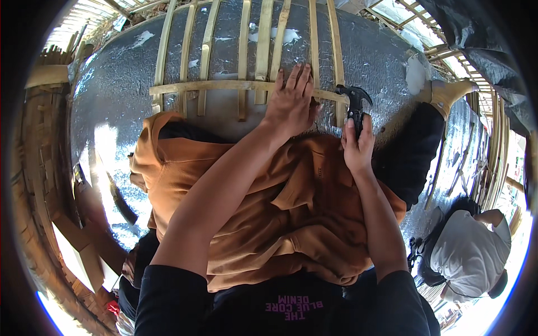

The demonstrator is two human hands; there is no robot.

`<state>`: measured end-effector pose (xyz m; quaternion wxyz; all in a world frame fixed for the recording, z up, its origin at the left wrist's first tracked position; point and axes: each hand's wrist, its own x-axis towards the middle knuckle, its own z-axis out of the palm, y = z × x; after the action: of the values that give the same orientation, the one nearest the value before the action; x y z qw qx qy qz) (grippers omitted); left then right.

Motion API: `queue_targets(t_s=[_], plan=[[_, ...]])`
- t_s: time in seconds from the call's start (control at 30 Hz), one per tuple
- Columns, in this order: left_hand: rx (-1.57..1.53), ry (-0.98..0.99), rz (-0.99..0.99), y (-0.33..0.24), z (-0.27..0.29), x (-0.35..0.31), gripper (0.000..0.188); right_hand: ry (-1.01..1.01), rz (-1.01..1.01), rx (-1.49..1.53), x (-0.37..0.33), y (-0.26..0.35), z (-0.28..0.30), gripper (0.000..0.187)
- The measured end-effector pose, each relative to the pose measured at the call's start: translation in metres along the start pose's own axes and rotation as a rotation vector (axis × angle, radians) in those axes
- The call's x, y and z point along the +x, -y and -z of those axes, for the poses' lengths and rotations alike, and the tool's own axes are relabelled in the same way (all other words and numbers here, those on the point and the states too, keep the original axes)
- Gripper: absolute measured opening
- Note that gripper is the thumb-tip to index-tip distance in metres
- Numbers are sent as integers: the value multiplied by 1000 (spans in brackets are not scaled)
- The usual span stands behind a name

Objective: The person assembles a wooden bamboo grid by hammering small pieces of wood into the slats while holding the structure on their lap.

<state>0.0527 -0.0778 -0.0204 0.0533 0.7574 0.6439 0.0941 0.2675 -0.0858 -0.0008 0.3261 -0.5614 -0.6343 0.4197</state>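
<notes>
A claw hammer (355, 103) with a black head and dark handle is gripped in my right hand (359, 143). Its head lies over the right end of a bamboo crosspiece (218, 85), beside the rightmost long slat. My left hand (291, 103) rests palm down across this crosspiece, its fingers stretched out toward the far side. Several long bamboo slats (244, 50) run away from me beneath the crosspiece, spaced side by side. Whether a nail sits under the hammer head cannot be made out.
A silvery, wrinkled sheet (381, 61) covers the floor under the slats. Brown cloth (291, 207) lies bunched over my lap. My bare foot (451, 94) extends at the right. Another person in a pale shirt (471, 252) sits at the lower right. Woven bamboo (36, 218) stands at the left.
</notes>
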Motion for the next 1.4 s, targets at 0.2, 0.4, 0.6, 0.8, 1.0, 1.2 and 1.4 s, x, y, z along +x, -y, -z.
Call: queue_targets(t_s=[0.2, 0.4, 0.6, 0.8, 1.0, 1.2, 1.4], plan=[[9, 0, -5, 1, 2, 0, 77, -43, -79, 289, 14, 16, 8, 21], [-37, -6, -48, 8, 3, 1, 81, -112, -215, 439, 29, 10, 12, 20], [-8, 20, -68, 9, 8, 4, 78, -192, -228, 521, 46, 4, 17, 22], [-7, 49, -54, 3, 13, 9, 75, -376, -23, -138, 60, -27, 15, 41], [-58, -71, -57, 2, 17, 13, 65, -341, -74, -221, 61, -21, 10, 45], [-225, -112, 15, 2, 30, 42, 33, -302, -84, -240, 63, -29, 8, 40], [-134, 32, -138, 6, 27, 85, 21, -268, -137, -209, 64, -31, 9, 42]])
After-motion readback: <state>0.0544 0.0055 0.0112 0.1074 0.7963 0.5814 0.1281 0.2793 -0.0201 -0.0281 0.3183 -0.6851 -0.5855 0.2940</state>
